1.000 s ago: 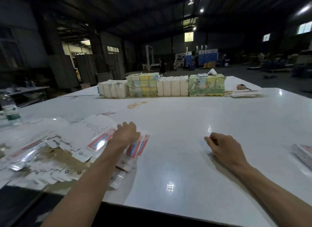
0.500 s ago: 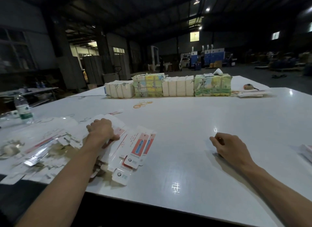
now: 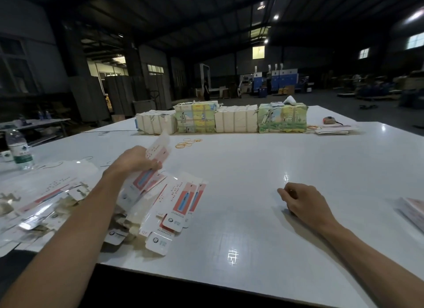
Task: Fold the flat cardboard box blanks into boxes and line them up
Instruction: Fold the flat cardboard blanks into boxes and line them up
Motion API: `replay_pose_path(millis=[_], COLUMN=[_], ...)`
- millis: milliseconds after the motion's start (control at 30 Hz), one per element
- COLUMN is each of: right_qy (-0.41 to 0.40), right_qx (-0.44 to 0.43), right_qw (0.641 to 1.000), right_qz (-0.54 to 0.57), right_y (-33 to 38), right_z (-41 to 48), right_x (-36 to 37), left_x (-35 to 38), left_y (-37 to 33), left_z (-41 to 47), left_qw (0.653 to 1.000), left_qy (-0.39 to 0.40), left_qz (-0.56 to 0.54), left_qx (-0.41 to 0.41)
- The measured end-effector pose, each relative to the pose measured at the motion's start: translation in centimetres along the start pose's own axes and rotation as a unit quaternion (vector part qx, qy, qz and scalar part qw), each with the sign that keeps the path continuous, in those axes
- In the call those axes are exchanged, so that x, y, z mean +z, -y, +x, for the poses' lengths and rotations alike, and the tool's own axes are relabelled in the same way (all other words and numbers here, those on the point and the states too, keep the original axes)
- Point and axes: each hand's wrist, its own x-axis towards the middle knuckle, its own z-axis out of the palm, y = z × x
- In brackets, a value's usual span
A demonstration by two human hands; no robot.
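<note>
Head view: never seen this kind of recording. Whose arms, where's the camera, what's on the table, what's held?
No robot here: a camera worn on a person's head looks down at their bare arms. The left hand grips a flat box blank tilted up above a loose pile of blanks on the white table. The right hand rests on the table, fingers loosely curled, holding nothing visible. At the far edge stand bundled stacks, rubber bands before them; a water bottle is far left.
</note>
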Motion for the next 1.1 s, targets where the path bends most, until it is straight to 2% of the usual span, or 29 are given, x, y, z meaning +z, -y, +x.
replay_pose_path(millis=[67, 100, 167, 233, 300, 433, 500, 600, 700, 933, 1100], right_qy=[0.000, 0.000, -0.002, -0.010, -0.041, -0.155, -0.194, -0.186, -0.126, -0.116, -0.104], right_qx=[-0.003, -0.005, -0.007, -0.013, -0.032, -0.089, -0.096, -0.087, -0.105, -0.147, -0.140], right_qw=[1.000, 1.000, 1.000, 0.999, 0.997, 0.979, 0.970, 0.974, 0.986, 0.982, 0.985], right_qz=[0.005, 0.004, 0.008, 0.032, 0.055, 0.095, 0.115, 0.095, 0.035, -0.031, 0.005], right_y=[0.1, 0.1, 0.3, 0.4, 0.6, 1.1, 1.0, 0.3, -0.4, -0.2, 0.3], right_z=[0.0, 0.1, 0.0, -0.1, -0.2, -0.2, 0.2, 0.9, 1.1, 1.2, 1.1], right_x=[0.0, 0.0, 0.0, -0.2, -0.5, -1.1, -1.4, -1.3, -0.8, -1.7, -2.1], left_x=[0.4, 1.0, 3.0, 6.1, 10.1, 16.5, 18.8, 21.4, 22.4, 22.2, 21.8], left_y=[-2.1, -3.6, -6.8, -9.8, -12.5, -17.0, -18.1, -18.2, -17.8, -17.7, -17.3], left_z=[0.2, -0.2, -1.5, -3.2, -4.7, -7.4, -8.2, -8.9, -8.9, -9.2, -9.5], left_qw=[0.988, 0.964, 0.876, 0.799, 0.762, 0.713, 0.687, 0.667, 0.625, 0.651, 0.637], left_qy=[0.069, 0.137, 0.289, 0.389, 0.425, 0.501, 0.511, 0.498, 0.511, 0.481, 0.497], left_qz=[-0.129, -0.216, -0.367, -0.435, -0.467, -0.472, -0.501, -0.545, -0.576, -0.570, -0.570], left_qx=[0.049, 0.076, 0.119, 0.147, 0.143, 0.129, 0.124, 0.107, 0.131, 0.142, 0.148])
